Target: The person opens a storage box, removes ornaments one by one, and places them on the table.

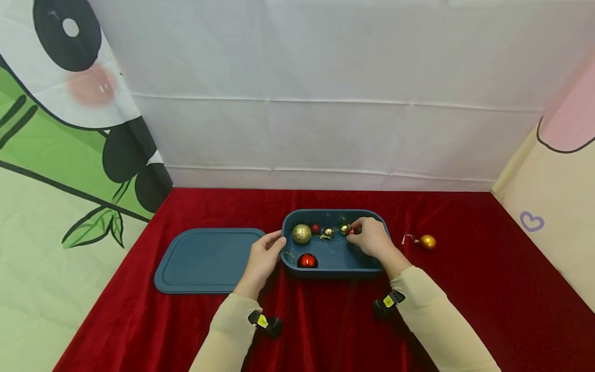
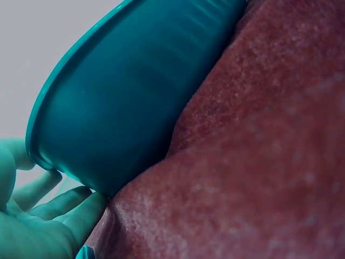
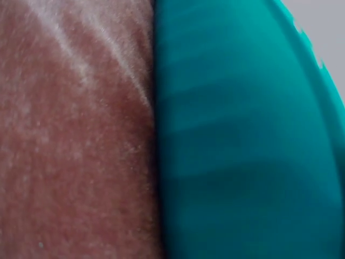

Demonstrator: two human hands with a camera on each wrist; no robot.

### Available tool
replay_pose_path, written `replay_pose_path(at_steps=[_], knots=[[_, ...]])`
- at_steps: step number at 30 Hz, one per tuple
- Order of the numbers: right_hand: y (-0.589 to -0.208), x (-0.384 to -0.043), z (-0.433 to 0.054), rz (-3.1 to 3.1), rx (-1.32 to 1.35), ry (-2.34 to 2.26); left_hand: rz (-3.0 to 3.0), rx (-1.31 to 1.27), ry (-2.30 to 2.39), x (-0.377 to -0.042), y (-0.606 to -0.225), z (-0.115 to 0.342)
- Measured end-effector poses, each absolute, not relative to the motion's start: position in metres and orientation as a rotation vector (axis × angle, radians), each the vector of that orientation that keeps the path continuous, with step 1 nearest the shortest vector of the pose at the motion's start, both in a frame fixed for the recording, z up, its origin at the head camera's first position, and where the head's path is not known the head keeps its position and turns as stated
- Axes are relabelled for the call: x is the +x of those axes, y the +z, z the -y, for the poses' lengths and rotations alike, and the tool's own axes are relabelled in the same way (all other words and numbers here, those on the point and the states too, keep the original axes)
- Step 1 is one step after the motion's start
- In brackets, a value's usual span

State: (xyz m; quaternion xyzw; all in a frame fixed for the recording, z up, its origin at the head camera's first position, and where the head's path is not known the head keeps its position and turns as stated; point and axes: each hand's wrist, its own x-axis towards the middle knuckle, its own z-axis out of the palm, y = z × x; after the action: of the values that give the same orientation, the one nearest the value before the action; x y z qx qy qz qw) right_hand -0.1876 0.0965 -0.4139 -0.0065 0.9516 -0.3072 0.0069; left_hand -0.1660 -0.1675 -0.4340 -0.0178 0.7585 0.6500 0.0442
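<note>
Evidently partway: one gold bauble (image 1: 427, 242) outside the box (image 1: 334, 272)

By my reading, much is already sorted: a glittery gold ball (image 1: 301, 233), a shiny red ball (image 1: 307, 261) and smaller ones sit in the box, while the gold bauble lies on the red cloth (image 1: 465, 289) to its right. The lid (image 1: 204, 261) is off, flat at the left. My left hand (image 1: 260, 261) grips the box's left wall, thumb at the rim. My right hand (image 1: 373, 240) reaches over the right end, fingers pointing left, fingertips together on what seems a tiny red bauble (image 1: 351, 232).
</note>
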Motion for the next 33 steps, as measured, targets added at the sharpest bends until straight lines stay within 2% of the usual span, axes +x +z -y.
replay_pose_path(at_steps=[4,11,14,24,33], knots=[[-0.411,-0.184,-0.098,-2.984,-0.056,-1.011,-2.329,-0.045,1.981,-0.155,-0.416,0.165],[-0.402,-0.175,-0.101,-2.959,-0.038,-1.125,-2.334,-0.057,2.01,-0.173,-0.447,0.168],[-0.401,-0.171,-0.104,-2.968,-0.038,-1.151,-2.33,-0.058,2.007,-0.172,-0.446,0.168],[-0.4,-0.157,-0.115,-2.993,-0.074,-1.256,-2.327,-0.061,1.975,-0.158,-0.42,0.165],[-0.396,-0.147,-0.126,-3.0,-0.062,-1.308,-2.335,-0.08,1.985,-0.172,-0.445,0.167]])
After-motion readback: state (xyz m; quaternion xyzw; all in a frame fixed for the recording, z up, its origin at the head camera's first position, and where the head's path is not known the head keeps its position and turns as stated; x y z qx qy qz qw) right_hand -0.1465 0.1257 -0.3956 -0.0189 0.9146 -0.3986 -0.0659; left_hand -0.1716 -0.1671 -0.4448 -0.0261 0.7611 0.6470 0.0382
